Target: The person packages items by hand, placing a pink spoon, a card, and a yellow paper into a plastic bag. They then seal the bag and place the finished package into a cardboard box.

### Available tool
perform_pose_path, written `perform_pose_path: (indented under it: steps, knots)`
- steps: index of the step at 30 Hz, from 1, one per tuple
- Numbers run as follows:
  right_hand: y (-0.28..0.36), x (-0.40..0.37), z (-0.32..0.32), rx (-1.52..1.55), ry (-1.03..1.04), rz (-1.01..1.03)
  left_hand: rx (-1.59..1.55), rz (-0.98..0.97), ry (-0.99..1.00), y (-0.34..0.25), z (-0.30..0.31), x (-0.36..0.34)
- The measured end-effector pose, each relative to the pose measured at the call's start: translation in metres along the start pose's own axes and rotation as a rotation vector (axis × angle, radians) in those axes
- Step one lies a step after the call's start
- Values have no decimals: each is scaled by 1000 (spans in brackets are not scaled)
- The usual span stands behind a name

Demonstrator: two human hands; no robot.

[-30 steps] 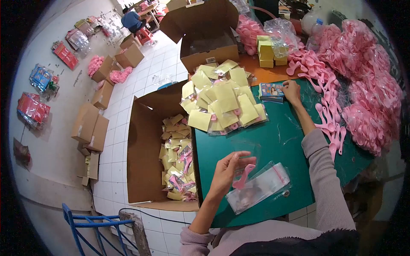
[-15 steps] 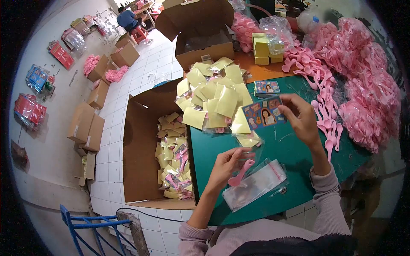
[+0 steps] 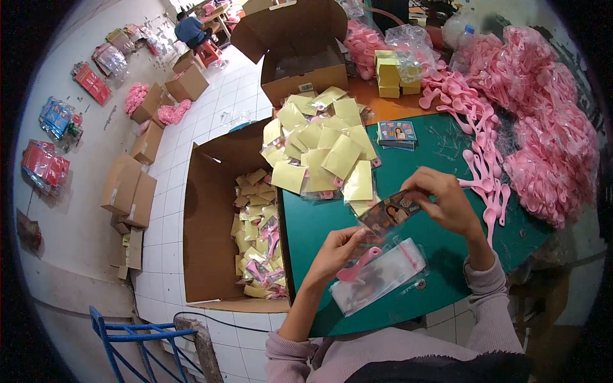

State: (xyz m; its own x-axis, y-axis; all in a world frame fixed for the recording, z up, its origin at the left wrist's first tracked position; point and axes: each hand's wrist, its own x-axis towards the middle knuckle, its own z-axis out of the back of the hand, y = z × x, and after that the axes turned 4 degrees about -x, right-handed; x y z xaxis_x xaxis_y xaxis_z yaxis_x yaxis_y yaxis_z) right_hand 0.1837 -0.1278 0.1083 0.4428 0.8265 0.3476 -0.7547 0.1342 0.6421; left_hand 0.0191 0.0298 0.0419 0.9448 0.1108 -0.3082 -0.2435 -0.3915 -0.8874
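Observation:
My left hand [image 3: 338, 251] pinches a clear plastic bag, and a pink spoon [image 3: 359, 265] shows in or against it; the film's edges are hard to see. In my right hand [image 3: 442, 199] is a printed card [image 3: 391, 212] with a portrait, tilted, its lower left end at the bag's top near my left fingers. Below lies a stack of clear plastic bags [image 3: 383, 276] on the green tabletop [image 3: 447, 268]. A pile of packed bags with yellow cards [image 3: 319, 143] sits beyond my left hand. A small stack of printed cards [image 3: 396, 132] lies farther back.
Loose pink spoons [image 3: 488, 172] and bagged spoons [image 3: 543, 140] line the right side. An open carton [image 3: 217, 223] with packed bags stands left of the table; another carton [image 3: 306, 80] is behind. Yellow card stacks [image 3: 387, 73] stand at the back. A person [image 3: 189, 29] sits far off.
My right hand has brought the card down and nearer, to the top of the bag at my left hand. The left hand stays nearly in place with the bag and spoon.

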Motion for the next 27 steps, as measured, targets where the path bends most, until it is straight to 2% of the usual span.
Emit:
perform_pose_path:
  steps: [1, 3, 5, 8, 10, 11, 12, 13, 14, 16, 18, 19, 21, 23, 24, 25, 27]
  knots:
    - [-1, -1, 0, -66, 32, 77, 8, -6, 12, 2, 3, 1]
    - [2, -3, 3, -57, 77, 67, 15, -13, 23, 2, 4, 0]
    - [2, -4, 2, -47, 123, 56, 189, 11, 52, -3, 2, -1]
    - [0, -4, -6, -5, 233, 149, 269, -38, 142, 9, 1, 4]
    - [2, -4, -14, 174, 534, -5, 342, -107, 101, 10, -9, 5]
    - [0, -5, -19, 174, 536, -5, 415, -176, 58, 6, -14, 3]
    - [-4, -7, -27, 186, 554, 26, 621, -131, 50, -3, -16, -2]
    - [-7, -9, -34, 198, 571, 57, 621, -130, 50, -3, -19, -4]
    - [-7, -10, -40, 202, 473, 109, 640, -151, -5, 0, -22, -6]
    - [-10, -15, -48, 258, 508, 111, 659, -168, -63, 4, -23, -10]
    - [-11, -17, -47, 310, 539, 109, 819, -210, -162, 8, -24, -13]
    - [-10, -18, -44, 248, 583, 30, 818, -209, -160, 6, -21, -14]
    - [-14, -20, -39, 184, 626, -53, 650, -51, -57, 0, -8, -21]
    - [-23, -24, -33, 410, 456, -253, 577, -62, 23, 9, 19, -27]
    - [-23, -25, -30, 400, 400, -305, 503, -74, 99, 14, 28, -29]
    - [-25, -27, -31, 401, 401, -305, 503, -74, 98, 15, 30, -30]
    - [-28, -32, -36, 419, 299, -340, 235, -139, 97, 17, 32, -33]
